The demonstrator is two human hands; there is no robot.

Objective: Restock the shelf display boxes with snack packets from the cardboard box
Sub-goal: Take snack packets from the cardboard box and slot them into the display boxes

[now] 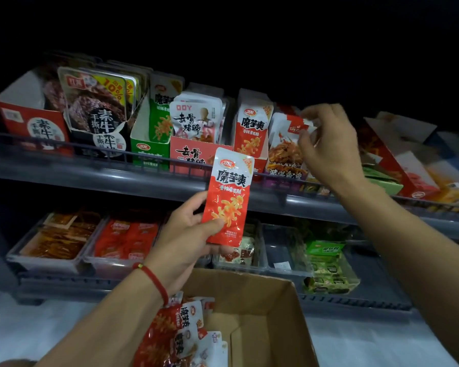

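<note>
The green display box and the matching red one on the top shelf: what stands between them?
In the head view, a red display box of white packets.

red string bracelet, clear trays on lower shelf, grey shelf rail

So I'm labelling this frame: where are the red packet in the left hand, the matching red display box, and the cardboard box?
red packet (229, 197), head view, middle of its front.
red display box (252, 128), head view, front packet.
cardboard box (265, 313), head view, bare inner wall.
</note>
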